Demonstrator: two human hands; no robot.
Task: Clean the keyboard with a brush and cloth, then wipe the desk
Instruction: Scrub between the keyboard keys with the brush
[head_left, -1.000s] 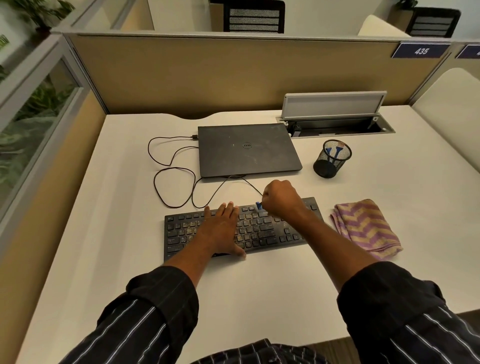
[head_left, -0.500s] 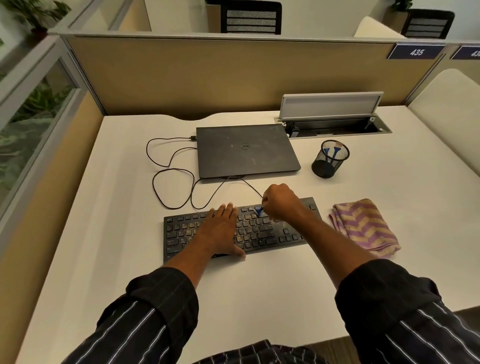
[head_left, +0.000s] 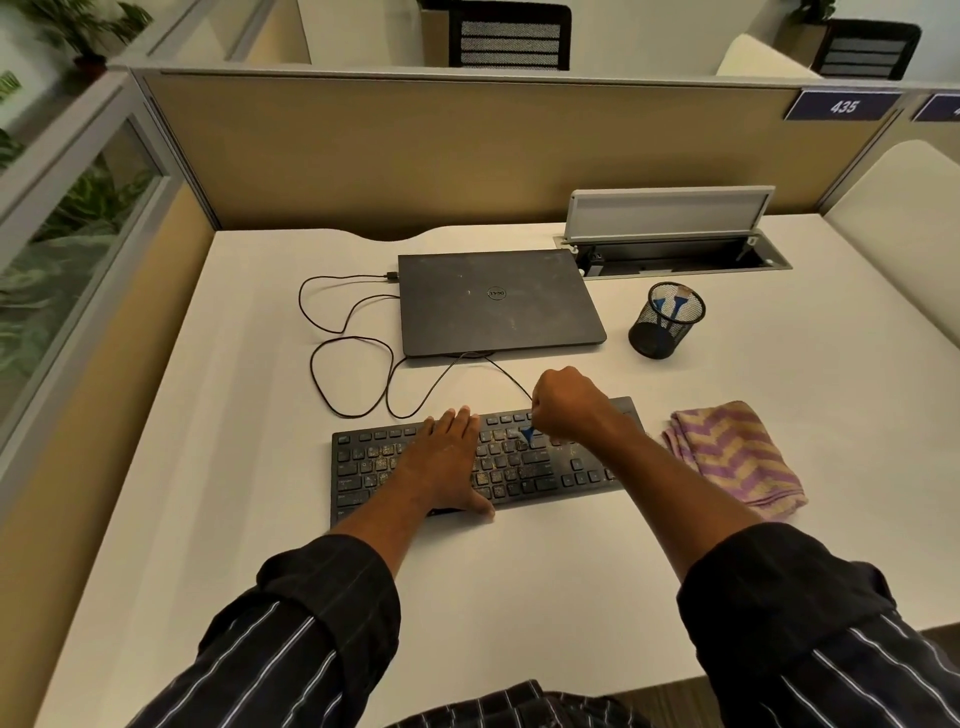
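Head view of a white desk (head_left: 519, 582) in a partitioned cubicle.

Centre: black keyboard (head_left: 524, 470), flat on the desk near its front edge, keys speckled with pale crumbs.

Left hand (head_left: 447, 460): laid flat on the keys left of the middle, fingers straight and close together, thumb spread along the near edge; holds nothing.

Right hand (head_left: 569, 402): curled into a fist above the upper right keys, gripping a small blue brush (head_left: 529, 434); only the brush tip visible below the fist, down at the keys.

Just beside the keyboard's right end: folded purple-and-tan zigzag cloth (head_left: 735, 457), touched by neither hand.

Behind the keyboard: closed dark laptop (head_left: 493, 306), with a thin black cable (head_left: 311, 364) looping over the desk to its left.

Right of the laptop: black mesh cup (head_left: 660, 338) with blue-handled tools inside, near an open cable hatch (head_left: 667, 210).
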